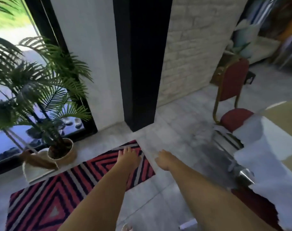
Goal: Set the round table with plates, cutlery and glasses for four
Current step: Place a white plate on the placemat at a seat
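Observation:
Both my arms reach forward and down over the floor. My left hand (127, 156) hangs above the striped rug with its fingers straight and holds nothing. To its right, my right hand (163, 160) hovers over the grey floor, its fingers loosely bent and empty. At the right edge is the table (273, 147), covered with a white cloth and a beige top. No plates, cutlery or glasses can be made out in this blurred view.
A red chair (231, 104) with a gold frame stands by the table. On the left, a potted palm (61, 147) sits before a glass door. A black pillar (140, 80) stands straight ahead. The red, black and white rug (58, 194) lies at lower left.

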`<state>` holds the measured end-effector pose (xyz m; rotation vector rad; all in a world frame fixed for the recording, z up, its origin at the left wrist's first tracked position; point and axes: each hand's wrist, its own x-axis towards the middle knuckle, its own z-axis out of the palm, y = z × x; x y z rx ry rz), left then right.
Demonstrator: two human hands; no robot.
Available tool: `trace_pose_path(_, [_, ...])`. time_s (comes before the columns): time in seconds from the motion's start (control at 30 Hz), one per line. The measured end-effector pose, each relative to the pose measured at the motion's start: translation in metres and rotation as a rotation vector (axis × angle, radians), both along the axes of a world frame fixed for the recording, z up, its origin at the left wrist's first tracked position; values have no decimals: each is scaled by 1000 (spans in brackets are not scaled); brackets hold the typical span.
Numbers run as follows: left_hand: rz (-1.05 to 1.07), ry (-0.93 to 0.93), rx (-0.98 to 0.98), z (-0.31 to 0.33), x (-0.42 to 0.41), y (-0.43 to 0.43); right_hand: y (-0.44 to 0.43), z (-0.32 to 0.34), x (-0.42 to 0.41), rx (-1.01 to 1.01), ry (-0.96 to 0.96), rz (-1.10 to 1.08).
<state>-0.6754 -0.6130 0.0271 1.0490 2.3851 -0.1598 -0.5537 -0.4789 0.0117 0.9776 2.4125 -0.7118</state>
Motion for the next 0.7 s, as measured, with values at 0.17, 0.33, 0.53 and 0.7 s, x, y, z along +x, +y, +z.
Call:
trace_pose_path(0.17, [-247,39,-20,6,-29,60,44,1,-17,30,-15,-76])
trace_pose_path(0.33, [-284,-26,-8,-3,-52,124,95,-4,-22,35,1,-229])
trace_pose_path(0.53, [-366,-108,-36,-9,-70,225,175,-2,-26,35,-9,-379])
trace_pose_path(0.7, [-481,-98,-58,2,-74,322,249,2,-25,58,-28,-491])
